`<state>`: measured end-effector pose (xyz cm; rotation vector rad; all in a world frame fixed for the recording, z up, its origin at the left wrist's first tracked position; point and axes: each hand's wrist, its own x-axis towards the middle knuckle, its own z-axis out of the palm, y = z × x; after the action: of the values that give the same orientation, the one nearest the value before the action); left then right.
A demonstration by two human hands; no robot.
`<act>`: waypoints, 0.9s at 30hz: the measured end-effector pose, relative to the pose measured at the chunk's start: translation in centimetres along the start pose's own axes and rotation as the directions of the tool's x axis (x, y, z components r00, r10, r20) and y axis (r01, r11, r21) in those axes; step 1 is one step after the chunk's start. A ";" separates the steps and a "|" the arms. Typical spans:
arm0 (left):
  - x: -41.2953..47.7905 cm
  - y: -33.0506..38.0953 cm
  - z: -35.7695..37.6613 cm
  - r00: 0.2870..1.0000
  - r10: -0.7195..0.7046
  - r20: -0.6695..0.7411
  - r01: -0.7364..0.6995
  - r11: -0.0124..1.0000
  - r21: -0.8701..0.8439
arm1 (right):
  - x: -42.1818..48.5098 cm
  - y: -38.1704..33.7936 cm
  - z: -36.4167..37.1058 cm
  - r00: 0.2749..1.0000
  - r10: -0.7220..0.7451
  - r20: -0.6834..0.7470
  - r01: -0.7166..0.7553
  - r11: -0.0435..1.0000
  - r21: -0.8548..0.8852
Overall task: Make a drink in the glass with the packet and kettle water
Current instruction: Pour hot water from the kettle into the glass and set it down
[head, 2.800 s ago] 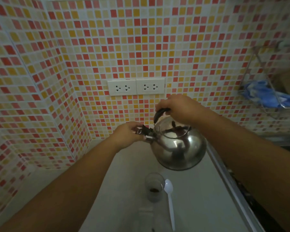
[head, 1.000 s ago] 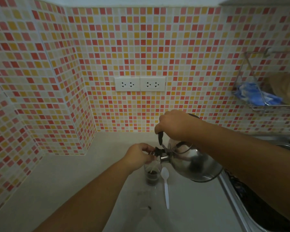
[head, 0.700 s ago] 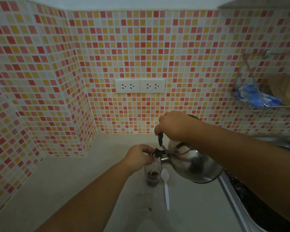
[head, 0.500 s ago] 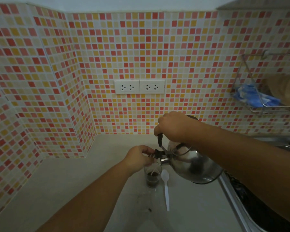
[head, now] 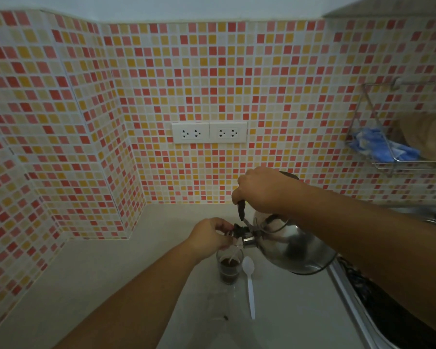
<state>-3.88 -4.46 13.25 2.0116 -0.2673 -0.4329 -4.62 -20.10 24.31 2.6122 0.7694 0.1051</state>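
Steel kettle (head: 291, 244) hangs tipped over the counter (head: 111, 278), spout pointing left above the glass (head: 229, 269). My right hand (head: 263, 191) is clenched around its black handle from above. My left hand (head: 210, 238) pinches the spout cap (head: 239, 229), fingers curled on it, holding it lifted. Thin stream of water falls from the spout into the glass. Glass stands upright on the counter just below my left hand, dark brown liquid in its lower part. White spoon (head: 249, 283) lies flat just right of the glass, bowl toward the wall. Packet: cannot make it out for certain. Two white sockets (head: 209, 132) on the mosaic tile wall. Wire rack (head: 398, 137) at right, blue cloth (head: 380, 147) inside.
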 end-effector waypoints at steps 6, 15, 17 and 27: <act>-0.1 0.3 -0.1 1.000 -0.005 0.014 0.005 1.000 -0.014 | -0.2 0.2 -0.3 1.000 -0.002 0.011 0.002 1.000 0.002; 0.1 0.3 -0.1 1.000 -0.008 0.001 0.008 1.000 -0.009 | -0.1 0.4 -0.4 1.000 -0.014 -0.007 0.014 0.999 -0.032; 0.1 0.2 -0.1 1.000 -0.003 -0.001 0.003 1.000 -0.007 | -0.1 0.4 -0.2 1.000 -0.012 -0.022 0.011 0.999 -0.032; 0.2 0.2 -0.3 1.000 -0.012 0.001 0.012 1.000 -0.002 | 0.1 0.4 -0.4 1.000 -0.018 -0.018 0.018 0.999 -0.029</act>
<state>-3.59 -4.40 13.51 2.0122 -0.2557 -0.4419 -4.42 -20.14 24.85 2.5795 0.7915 0.1339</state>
